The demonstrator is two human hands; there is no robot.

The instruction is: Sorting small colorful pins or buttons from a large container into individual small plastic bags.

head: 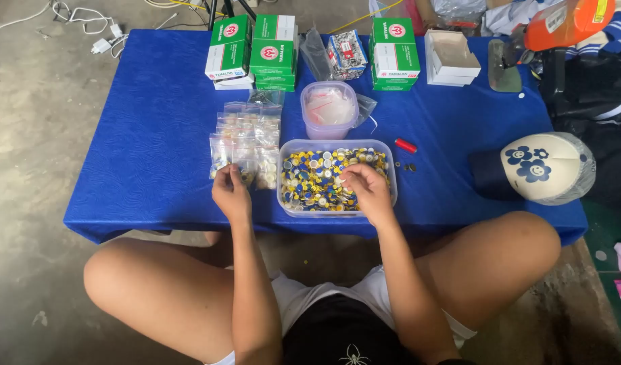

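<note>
Head view, looking down past my knees at a low table under a blue cloth (148, 155); my right hand (368, 190) rests inside a clear rectangular plastic tub (283, 196) that sits near the front edge, fingers bent down and pinched among the small round caps (310, 177), yellow, blue and white, that fill it; whether a cap sits between the fingertips I cannot tell. My left hand (230, 192) lies just left of the tub, fingers curled narrow at the bottom edge of a small clear bag (246, 172), touching it; that bag belongs to a spread of filled clear bags (246, 135) laid in rows just beside the tub. Behind the tub stands a round clear container (328, 111) with a cloudy lid; a red cylinder (405, 145) and a few dark loose caps (408, 166) lie just right of the tub. Along the far edge stand green and white cartons (273, 51), a packet of metal pieces (347, 54) and an open white box (452, 57); a cream cap with blue flowers (543, 165) sits at the right end.
</note>
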